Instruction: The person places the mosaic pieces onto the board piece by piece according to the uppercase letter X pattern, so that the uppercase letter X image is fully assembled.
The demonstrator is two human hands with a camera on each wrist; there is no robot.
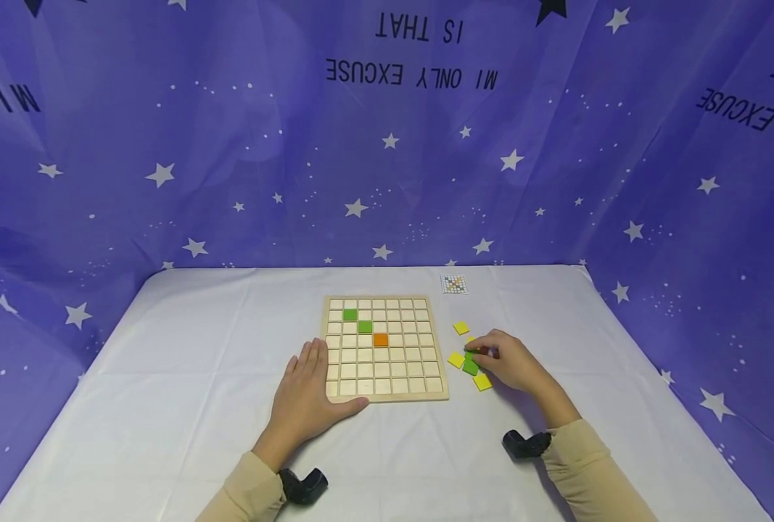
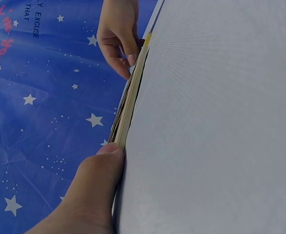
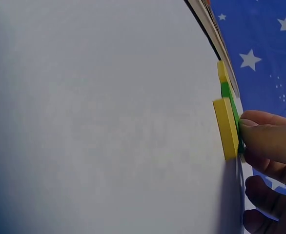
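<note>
My left hand (image 1: 305,395) rests at the near left corner of a wooden grid board (image 1: 387,399), fingers straight along its left side and thumb on its front edge. Two green tiles (image 1: 365,327) and one orange tile (image 1: 381,340) lie in a diagonal on the board. To the right of the board, my right hand (image 1: 509,361) pinches a green square tile (image 1: 469,355) between thumb and fingertips, partly hidden by them. Another green tile (image 1: 470,368) lies just below it. Yellow tiles (image 1: 482,382) surround the fingers; the right wrist view shows a yellow tile (image 3: 225,129) in front of the green.
A small printed pattern card (image 1: 454,283) lies beyond the board's right corner. The white cloth-covered table (image 1: 184,384) meets a purple star-printed curtain (image 1: 295,145) at the back and sides. Each wrist wears a black camera (image 1: 526,444).
</note>
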